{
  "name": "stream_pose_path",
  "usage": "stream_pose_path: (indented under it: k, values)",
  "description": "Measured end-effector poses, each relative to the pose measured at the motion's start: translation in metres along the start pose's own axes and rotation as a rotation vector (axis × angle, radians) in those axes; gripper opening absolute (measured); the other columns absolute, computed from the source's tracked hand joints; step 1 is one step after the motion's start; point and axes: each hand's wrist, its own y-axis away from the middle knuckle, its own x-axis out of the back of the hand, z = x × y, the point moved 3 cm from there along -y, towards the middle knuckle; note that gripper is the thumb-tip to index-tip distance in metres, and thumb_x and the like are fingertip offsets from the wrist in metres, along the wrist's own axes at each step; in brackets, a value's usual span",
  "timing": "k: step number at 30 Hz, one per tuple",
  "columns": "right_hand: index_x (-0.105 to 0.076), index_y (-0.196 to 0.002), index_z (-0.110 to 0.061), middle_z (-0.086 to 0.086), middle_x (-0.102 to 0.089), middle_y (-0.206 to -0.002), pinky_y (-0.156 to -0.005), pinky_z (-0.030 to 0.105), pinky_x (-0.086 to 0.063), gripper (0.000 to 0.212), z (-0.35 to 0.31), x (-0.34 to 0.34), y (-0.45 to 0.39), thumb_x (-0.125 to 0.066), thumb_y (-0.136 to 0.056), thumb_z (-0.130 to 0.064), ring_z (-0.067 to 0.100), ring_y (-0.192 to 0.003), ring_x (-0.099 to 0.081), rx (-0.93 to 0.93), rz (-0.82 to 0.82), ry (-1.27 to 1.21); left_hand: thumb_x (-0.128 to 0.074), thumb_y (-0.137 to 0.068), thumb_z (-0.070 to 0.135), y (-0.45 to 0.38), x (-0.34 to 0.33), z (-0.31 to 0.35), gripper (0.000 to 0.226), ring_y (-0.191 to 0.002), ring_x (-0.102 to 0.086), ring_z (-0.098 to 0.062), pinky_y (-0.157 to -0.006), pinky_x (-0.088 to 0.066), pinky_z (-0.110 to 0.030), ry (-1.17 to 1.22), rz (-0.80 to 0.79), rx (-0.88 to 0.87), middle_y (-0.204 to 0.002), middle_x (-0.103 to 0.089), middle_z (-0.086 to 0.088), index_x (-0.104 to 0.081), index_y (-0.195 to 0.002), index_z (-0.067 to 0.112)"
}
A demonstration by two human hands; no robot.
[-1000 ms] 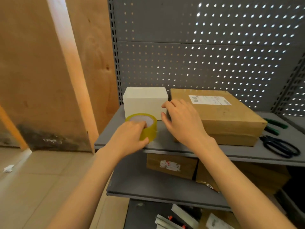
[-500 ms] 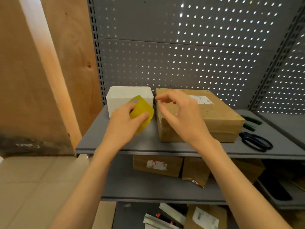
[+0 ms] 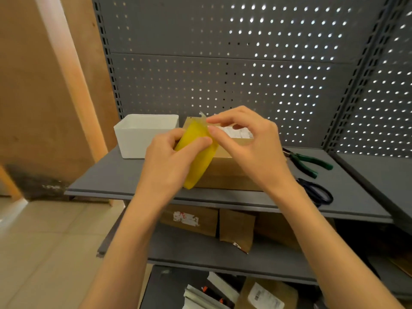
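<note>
Two hands met on the roll of yellow tape (image 3: pixel 198 157), held in the air just in front of the cardboard box (image 3: pixel 225 172). The left hand (image 3: pixel 169 161) gripped it from the left, thumb across the band. The right hand (image 3: pixel 252 148) pinched the loose end (image 3: pixel 202 117) at the top. The roll stood edge-on, long axis near upright, top leaning slightly right, loose end pointing up. Below, the grey shelf (image 3: pixel 116 177) carried a white bin (image 3: pixel 142 134) left of the box, with pliers (image 3: pixel 310 162) and scissors (image 3: pixel 318 192) to the right. Pegboard (image 3: pixel 223 74) stood behind, a plywood wall (image 3: pixel 33 85) at the left.
</note>
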Motion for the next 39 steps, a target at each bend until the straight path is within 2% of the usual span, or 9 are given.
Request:
stream_pose_path:
  k: [5,9,14,16,23,29,31,34,39]
  values:
    - [-0.071,-0.103,-0.015,-0.004,-0.068,-0.096,-0.076,0.012,-0.042,0.019,0.017,0.037,0.015,-0.068,-0.084,-0.017,0.007,-0.087,-0.060,0.027,-0.049,-0.063,-0.066,-0.074,0.040,0.023,-0.041,0.014,0.024,-0.071,-0.057,-0.012,-0.062,-0.043,-0.027,0.051,0.013,0.033,-0.079,-0.067,-0.010,-0.071,-0.082,0.017]
    - [-0.071,-0.105,-0.018,-0.002,-0.069,-0.100,-0.078,0.015,-0.043,0.021,0.033,0.063,0.025,-0.067,-0.085,-0.018,0.009,-0.089,-0.060,-0.022,-0.108,-0.140,-0.067,-0.080,0.033,0.034,-0.071,0.017,0.006,-0.072,-0.059,-0.003,-0.060,-0.044,-0.019,0.068,0.011,0.058,-0.073,-0.068,0.009,-0.070,-0.081,0.027]
    - [-0.070,-0.104,-0.022,-0.012,-0.067,-0.103,-0.086,0.035,-0.049,0.019,0.050,0.081,0.032,-0.064,-0.087,-0.022,0.008,-0.092,-0.062,-0.128,-0.190,-0.208,-0.064,-0.082,0.033,0.041,-0.095,0.022,0.011,-0.072,-0.058,-0.002,-0.059,-0.045,-0.015,0.053,-0.025,0.053,-0.077,-0.068,0.007,-0.070,-0.087,0.026]
    - [-0.070,-0.103,-0.021,-0.011,-0.068,-0.101,-0.087,0.037,-0.050,0.017,0.054,0.085,0.033,-0.063,-0.087,-0.022,0.007,-0.093,-0.062,-0.163,-0.216,-0.243,-0.064,-0.082,0.034,0.042,-0.102,0.023,0.014,-0.073,-0.059,-0.002,-0.059,-0.045,-0.014,0.035,-0.050,0.053,-0.081,-0.068,0.005,-0.069,-0.090,0.025]
    - [-0.071,-0.090,-0.013,0.004,-0.070,-0.093,-0.084,0.036,-0.053,0.008,0.073,0.099,0.043,-0.066,-0.085,-0.012,0.019,-0.092,-0.064,-0.277,-0.157,-0.408,-0.064,-0.082,0.034,0.044,-0.124,0.024,0.014,-0.067,-0.056,0.001,-0.054,-0.042,-0.010,0.029,-0.093,0.074,-0.078,-0.067,0.003,-0.069,-0.088,0.023]
    - [-0.065,-0.087,-0.017,-0.007,-0.065,-0.084,-0.075,0.018,-0.049,0.006,0.092,0.105,0.052,-0.061,-0.089,-0.013,0.005,-0.082,-0.061,-0.303,-0.108,-0.330,-0.061,-0.083,0.038,0.045,-0.150,0.021,0.025,-0.074,-0.064,-0.012,-0.063,-0.049,-0.024,0.075,-0.200,0.139,-0.088,-0.068,-0.007,-0.066,-0.096,0.018]
    - [-0.064,-0.088,-0.017,-0.007,-0.064,-0.084,-0.072,0.016,-0.048,0.006,0.099,0.109,0.054,-0.059,-0.090,-0.014,0.002,-0.080,-0.060,-0.374,-0.142,-0.373,-0.062,-0.084,0.031,0.046,-0.158,0.021,0.019,-0.072,-0.069,-0.017,-0.058,-0.055,-0.025,0.138,-0.272,0.191,-0.085,-0.067,-0.004,-0.062,-0.099,0.019]
    - [-0.066,-0.093,-0.017,-0.007,-0.066,-0.089,-0.074,0.018,-0.049,0.010,0.112,0.114,0.060,-0.059,-0.088,-0.023,0.006,-0.087,-0.061,-0.527,-0.289,-0.440,-0.061,-0.086,0.026,0.050,-0.167,0.019,0.016,-0.066,-0.070,-0.016,-0.055,-0.054,-0.022,0.184,-0.331,0.209,-0.079,-0.066,0.004,-0.058,-0.100,0.020]
    - [-0.066,-0.094,-0.018,-0.003,-0.066,-0.091,-0.075,0.022,-0.050,0.020,0.126,0.117,0.071,-0.061,-0.078,-0.029,0.010,-0.086,-0.061,-0.697,-0.350,-0.605,-0.061,-0.086,0.028,0.055,-0.181,0.014,0.023,-0.065,-0.070,-0.016,-0.059,-0.056,-0.026,0.200,-0.379,0.227,-0.083,-0.067,-0.002,-0.058,-0.105,0.016]
